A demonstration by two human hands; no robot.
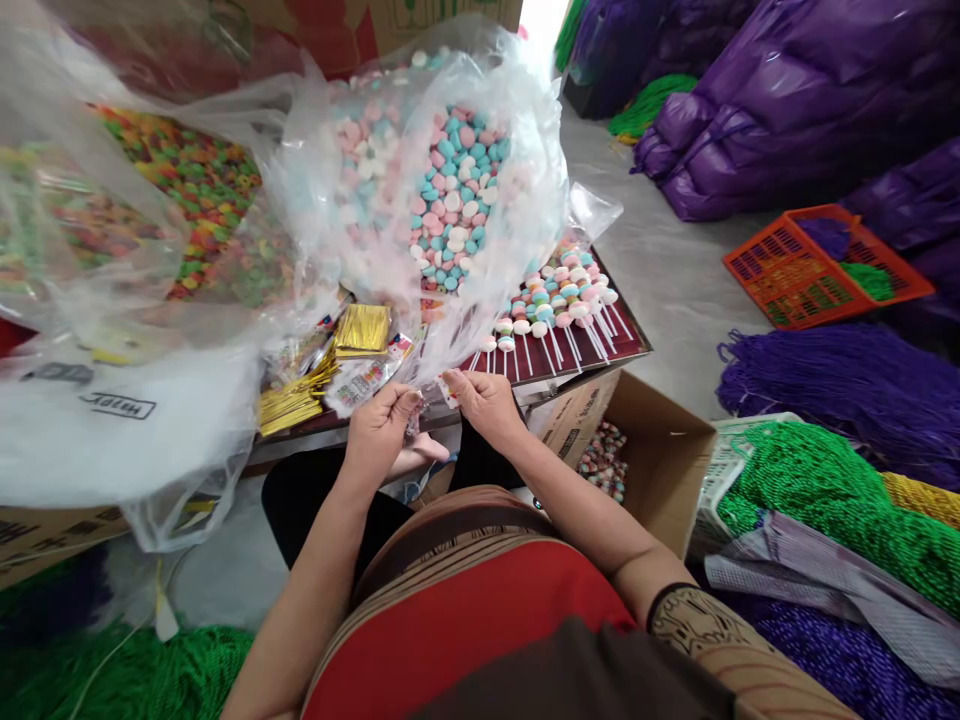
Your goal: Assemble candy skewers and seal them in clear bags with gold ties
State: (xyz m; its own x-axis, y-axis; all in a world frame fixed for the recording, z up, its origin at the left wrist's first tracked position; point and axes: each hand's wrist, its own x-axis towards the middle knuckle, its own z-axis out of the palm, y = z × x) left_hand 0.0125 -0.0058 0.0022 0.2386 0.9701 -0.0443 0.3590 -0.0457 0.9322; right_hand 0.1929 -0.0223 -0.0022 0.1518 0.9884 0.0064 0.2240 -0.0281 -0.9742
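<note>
My left hand (377,432) is closed in a pinch on a small crumpled clear plastic wrapper (415,418), just off the table's front edge. To its right, my right hand (487,405) pinches a small whitish printed piece (448,390); whether it is part of the same wrapper I cannot tell. Beyond my right hand lie rows of candy skewers on white sticks (559,310), in pink, white and blue. Left of my hands are a stack of gold twist ties (362,330), loose gold ties (296,400) and printed clear packets (360,383).
A large clear bag of pink, blue and white candies (457,195) stands behind my hands. Another bag holds colourful ring candies (214,215). An open cardboard box (660,450) with wrapped candies is at lower right. An orange basket (795,270) and green cord bundles (817,480) lie further right.
</note>
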